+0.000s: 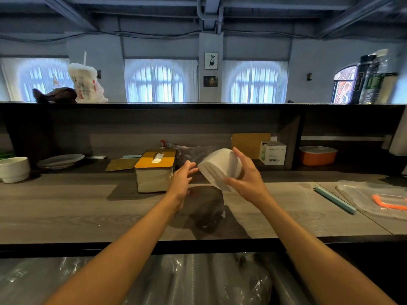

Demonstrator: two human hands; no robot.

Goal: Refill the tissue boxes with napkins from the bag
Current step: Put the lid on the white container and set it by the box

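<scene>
White paper napkin stack (221, 167), thick, bent into a curve, sits in the right hand (247, 180): thumb under the near edge, fingers wrapped over the far side, a wide clamp spanning the stack's full thickness. Stack is held in the air above the counter (66, 208), tilted, its cut edge facing the left hand.

Left hand (181, 182) is spread, fingers straight and slightly fanned, fingertips just beside the stack's left edge; cannot tell if they actually touch it. It holds nothing.

Directly below the grip: a dark, crumpled plastic bag (207, 208), glossy, lying on the counter. More clear, wrinkled plastic (196, 154) shows behind the stack.

Left of the grip, just past the left hand: rectangular tissue box (154, 170), yellow lid with a dark rim and a slot in the middle, one white napkin poking up through the slot. Box sides look pale and ribbed.

Counter is grey wood-grain laminate, matte.

Right of the grip, well apart: pale blue straight stick (334, 200) and a clear plastic container (374, 198) with an orange strip. Behind and right of the grip: white carton (272, 153), orange tub with a grey lid (317, 155).

Far left: white bowl (13, 169), grey plate (60, 161).
</scene>
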